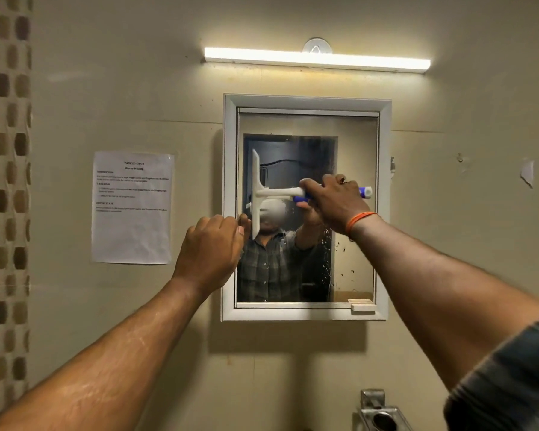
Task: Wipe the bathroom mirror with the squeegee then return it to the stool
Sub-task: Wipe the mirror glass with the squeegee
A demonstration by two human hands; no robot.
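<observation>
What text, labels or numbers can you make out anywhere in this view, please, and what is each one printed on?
"TASK ID - 3078": top line of the paper sheet taped to the wall, last digits uncertain.
"Mirror Wiping": second line, same sheet.
Smaller headings and paragraphs below: too blurred to read.
Squeegee, mirror frame, light bar: no visible text.
</observation>
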